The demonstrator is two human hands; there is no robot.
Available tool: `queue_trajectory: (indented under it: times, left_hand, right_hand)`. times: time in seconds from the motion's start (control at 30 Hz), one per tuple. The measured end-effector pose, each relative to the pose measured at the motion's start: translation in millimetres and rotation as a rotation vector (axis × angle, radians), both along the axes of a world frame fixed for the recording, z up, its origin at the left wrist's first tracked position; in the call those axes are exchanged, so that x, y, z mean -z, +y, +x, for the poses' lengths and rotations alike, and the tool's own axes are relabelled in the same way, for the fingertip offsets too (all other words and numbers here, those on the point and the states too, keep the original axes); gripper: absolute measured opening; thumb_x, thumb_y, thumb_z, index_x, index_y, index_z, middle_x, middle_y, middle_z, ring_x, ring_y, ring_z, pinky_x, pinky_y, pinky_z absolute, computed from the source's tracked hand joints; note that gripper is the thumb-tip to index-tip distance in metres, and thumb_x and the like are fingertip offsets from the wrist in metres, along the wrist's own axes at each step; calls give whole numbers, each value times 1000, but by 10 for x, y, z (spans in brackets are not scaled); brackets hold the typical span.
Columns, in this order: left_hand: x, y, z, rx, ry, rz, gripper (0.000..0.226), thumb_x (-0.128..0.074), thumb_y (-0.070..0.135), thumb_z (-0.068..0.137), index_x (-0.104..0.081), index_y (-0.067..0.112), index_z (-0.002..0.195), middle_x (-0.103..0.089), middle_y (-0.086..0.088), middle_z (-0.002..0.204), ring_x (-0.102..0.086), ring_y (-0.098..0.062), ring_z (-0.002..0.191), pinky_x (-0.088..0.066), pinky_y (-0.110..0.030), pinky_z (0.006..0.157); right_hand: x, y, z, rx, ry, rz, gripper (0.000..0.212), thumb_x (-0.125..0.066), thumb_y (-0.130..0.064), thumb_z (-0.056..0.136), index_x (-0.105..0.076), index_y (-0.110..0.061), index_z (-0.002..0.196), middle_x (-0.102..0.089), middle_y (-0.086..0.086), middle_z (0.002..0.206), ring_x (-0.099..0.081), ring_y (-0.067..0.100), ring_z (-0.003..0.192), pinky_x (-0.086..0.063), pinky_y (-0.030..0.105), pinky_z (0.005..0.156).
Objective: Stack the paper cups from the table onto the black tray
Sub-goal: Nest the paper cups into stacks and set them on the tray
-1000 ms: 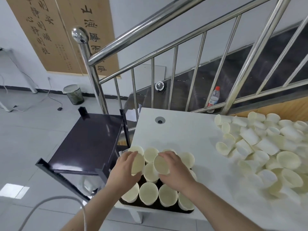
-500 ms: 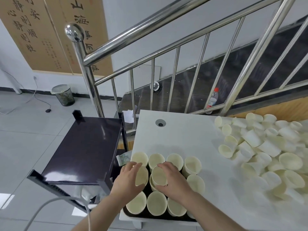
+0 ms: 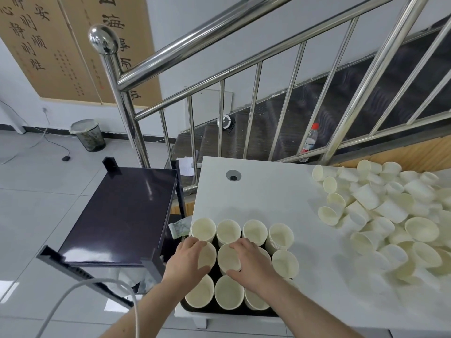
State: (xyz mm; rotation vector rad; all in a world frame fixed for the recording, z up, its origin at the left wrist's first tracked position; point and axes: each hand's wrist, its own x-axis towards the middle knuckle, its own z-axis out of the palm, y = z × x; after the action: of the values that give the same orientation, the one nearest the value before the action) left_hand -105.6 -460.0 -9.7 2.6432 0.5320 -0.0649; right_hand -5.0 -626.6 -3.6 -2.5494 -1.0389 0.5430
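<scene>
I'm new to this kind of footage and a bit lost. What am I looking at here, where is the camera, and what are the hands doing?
There is no machine: a person wears a camera on the head, looking down at their own bare hands. On the white table near its front edge sits a black tray filled with upright stacks of paper cups. The left hand curls round one cup stack, and the right hand grips the neighbouring stack. To the right lies a pile of loose cups not yet stacked. A dark cart stands left of the table.
</scene>
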Motion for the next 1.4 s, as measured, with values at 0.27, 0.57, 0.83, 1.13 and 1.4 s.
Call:
queue_trajectory:
  times: [0.27,0.57,0.83,1.13,1.4]
  left_hand:
    - [-6,-18,17,-6,4,29,55,-62,42,85,-41,32,135,-36,11,138,-36,-11,126,-47,-25,89]
    - [-161,-355,241,-1,-96,34,53,-58,40,89,-41,29,138,-36,12,140,-37,-10,129,-46,-22,85]
    - [-259,-1261,666,87,-192,-38,51,-62,37,87,-46,29,135,-41,13,135,-42,-12,125,-46,-25,85]
    - [-215,-2357,1151,185,-195,-117,51,-59,40,87,-45,31,135,-38,15,135,-41,-9,126,-44,-24,91]
    - [-229,-2693,1784,214,-125,-102,55,-57,40,89,-39,28,139,-37,10,140,-37,-13,130,-41,-29,101]
  right_hand:
    - [34,-3,-3,3,-15,21,61,-65,-34,86,-41,-22,140,-36,-10,141,-35,13,130,-42,26,94]
    - [-122,-286,142,41,-53,127,60,-66,-38,84,-44,-26,138,-36,-11,139,-34,9,131,-44,26,97]
    - [-325,-1242,412,133,-116,182,56,-60,-41,89,-43,-26,139,-34,-13,141,-32,8,132,-43,25,97]
    - [-328,-2540,785,262,-143,134,52,-56,-41,93,-40,-27,140,-30,-13,145,-29,6,134,-39,20,98]
    - [-318,-2935,1352,345,-135,95,53,-58,-39,93,-41,-25,141,-31,-11,145,-32,7,134,-40,20,99]
